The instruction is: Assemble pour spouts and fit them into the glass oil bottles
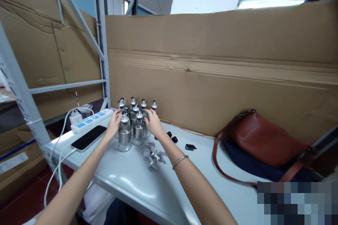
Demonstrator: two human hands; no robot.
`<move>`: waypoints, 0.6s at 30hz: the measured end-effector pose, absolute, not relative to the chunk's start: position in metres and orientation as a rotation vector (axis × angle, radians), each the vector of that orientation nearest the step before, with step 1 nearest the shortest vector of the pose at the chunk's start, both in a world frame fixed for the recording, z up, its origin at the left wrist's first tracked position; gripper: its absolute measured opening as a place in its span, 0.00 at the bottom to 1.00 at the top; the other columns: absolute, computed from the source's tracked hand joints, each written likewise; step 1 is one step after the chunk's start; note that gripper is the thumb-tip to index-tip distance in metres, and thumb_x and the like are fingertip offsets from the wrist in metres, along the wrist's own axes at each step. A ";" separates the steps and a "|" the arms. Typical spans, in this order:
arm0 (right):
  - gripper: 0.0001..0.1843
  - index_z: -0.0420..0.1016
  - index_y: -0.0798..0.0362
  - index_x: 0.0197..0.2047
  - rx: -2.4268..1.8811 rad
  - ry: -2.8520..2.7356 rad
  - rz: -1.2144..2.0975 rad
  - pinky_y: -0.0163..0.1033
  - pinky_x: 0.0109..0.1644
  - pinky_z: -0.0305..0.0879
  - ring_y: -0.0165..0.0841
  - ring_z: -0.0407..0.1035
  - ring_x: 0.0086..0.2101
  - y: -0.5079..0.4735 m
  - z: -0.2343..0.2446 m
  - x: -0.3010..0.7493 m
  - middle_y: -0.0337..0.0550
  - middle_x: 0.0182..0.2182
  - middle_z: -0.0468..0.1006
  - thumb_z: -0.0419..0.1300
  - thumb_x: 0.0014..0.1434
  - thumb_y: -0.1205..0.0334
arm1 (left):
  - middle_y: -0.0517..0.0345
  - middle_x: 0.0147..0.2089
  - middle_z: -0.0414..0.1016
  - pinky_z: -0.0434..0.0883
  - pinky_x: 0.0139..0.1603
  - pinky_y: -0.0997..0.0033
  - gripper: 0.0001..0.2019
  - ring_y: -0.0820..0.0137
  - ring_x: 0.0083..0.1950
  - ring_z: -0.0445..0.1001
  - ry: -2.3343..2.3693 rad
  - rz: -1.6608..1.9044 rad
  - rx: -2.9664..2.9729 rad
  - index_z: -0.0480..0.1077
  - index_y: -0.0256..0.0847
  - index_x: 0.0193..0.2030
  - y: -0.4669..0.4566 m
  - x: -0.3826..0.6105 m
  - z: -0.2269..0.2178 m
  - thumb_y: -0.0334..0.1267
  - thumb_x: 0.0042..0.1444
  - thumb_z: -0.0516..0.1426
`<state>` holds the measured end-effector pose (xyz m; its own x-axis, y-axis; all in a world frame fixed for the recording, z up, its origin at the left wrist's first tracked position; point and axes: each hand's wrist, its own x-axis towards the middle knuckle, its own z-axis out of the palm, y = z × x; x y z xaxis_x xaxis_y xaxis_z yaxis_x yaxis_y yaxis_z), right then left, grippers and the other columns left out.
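**A:** Start at the left of the frame. What is on the table (137, 186) there?

**B:** A white power strip (92, 119) with a charger (76, 117) plugged in. A dark phone (88, 137) lies flat just in front of it, probably so the cable reaches. All of it sits clear of the working patch.

**A:** And the hands?

**B:** At centre left, the left hand (114, 123) rests against the left side of the cluster of bottles (133, 121). Its fingers are loosely spread and touch the front bottle, not closed around it. The right hand (153, 122) does the same on the right side, fingers wide and laid against the glass. I'd say the two palms bracket the group and keep it tight and upright.

**A:** Is anything in the bottles?

**B:** They are small glass bottles with metal sleeves and spouted metal tops. They stand packed together against the cardboard wall (221, 63). The glass looks clear and I see no liquid, though at this size I can't be sure.

**A:** What is further right?

**B:** Just below the right wrist, loose metal spout caps (154, 155) lie on their sides. A few small black parts (173, 137) sit beside them. There is a thin bracelet (180, 161) on the right forearm.

**A:** And at the right of the frame?

**B:** A brown leather bag (260, 139) is slumped on dark blue cloth (245, 164), well apart from the bottles. It is closed, so its contents are hidden.
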<state>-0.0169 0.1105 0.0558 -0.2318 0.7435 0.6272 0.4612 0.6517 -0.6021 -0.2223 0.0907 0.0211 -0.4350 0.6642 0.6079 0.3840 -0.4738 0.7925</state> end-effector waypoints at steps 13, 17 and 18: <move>0.10 0.61 0.53 0.46 -0.791 -1.406 0.136 0.50 0.55 0.60 0.39 0.61 0.49 0.077 0.066 -0.015 0.51 0.46 0.59 0.45 0.63 0.63 | 0.47 0.47 0.68 0.59 0.61 0.52 0.16 0.58 0.54 0.67 1.795 2.247 1.436 0.61 0.41 0.50 0.047 -0.221 -0.002 0.48 0.62 0.47; 0.12 0.59 0.51 0.51 -0.675 -1.368 0.051 0.49 0.52 0.62 0.38 0.62 0.48 0.042 0.074 -0.020 0.51 0.47 0.57 0.44 0.65 0.61 | 0.45 0.48 0.67 0.61 0.59 0.49 0.30 0.54 0.53 0.67 1.838 2.227 1.577 0.59 0.37 0.56 0.028 -0.212 -0.006 0.56 0.54 0.55; 0.12 0.58 0.50 0.52 -0.645 -1.381 0.044 0.49 0.52 0.63 0.38 0.61 0.49 0.035 0.072 -0.024 0.51 0.47 0.58 0.44 0.66 0.62 | 0.44 0.48 0.68 0.63 0.58 0.49 0.35 0.53 0.52 0.68 1.861 2.172 1.654 0.58 0.36 0.58 0.024 -0.210 -0.007 0.57 0.50 0.58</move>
